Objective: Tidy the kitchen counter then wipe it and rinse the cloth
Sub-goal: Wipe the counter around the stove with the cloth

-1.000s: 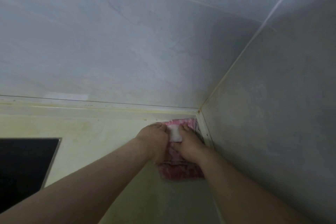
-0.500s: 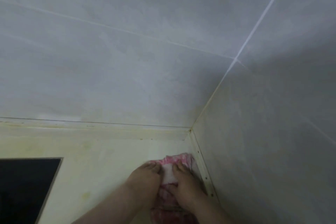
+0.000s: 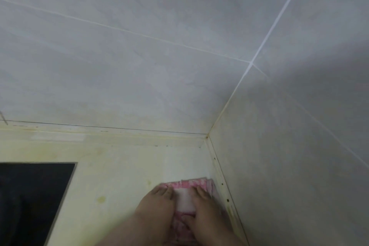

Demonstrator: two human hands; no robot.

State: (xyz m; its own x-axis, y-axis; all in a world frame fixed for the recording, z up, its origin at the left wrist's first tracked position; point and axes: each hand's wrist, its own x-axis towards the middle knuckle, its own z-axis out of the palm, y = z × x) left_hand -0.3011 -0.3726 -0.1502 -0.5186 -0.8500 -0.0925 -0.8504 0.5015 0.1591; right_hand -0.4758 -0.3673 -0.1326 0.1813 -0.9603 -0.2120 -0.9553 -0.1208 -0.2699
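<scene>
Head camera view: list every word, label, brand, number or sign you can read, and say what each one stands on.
None. No writing shows on the pink cloth, the counter, the black hob or the wall tiles.

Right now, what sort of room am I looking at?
Probably a kitchen: a pale counter against grey tiled walls, what looks like a black hob set into it, a pink cloth on it.
</scene>
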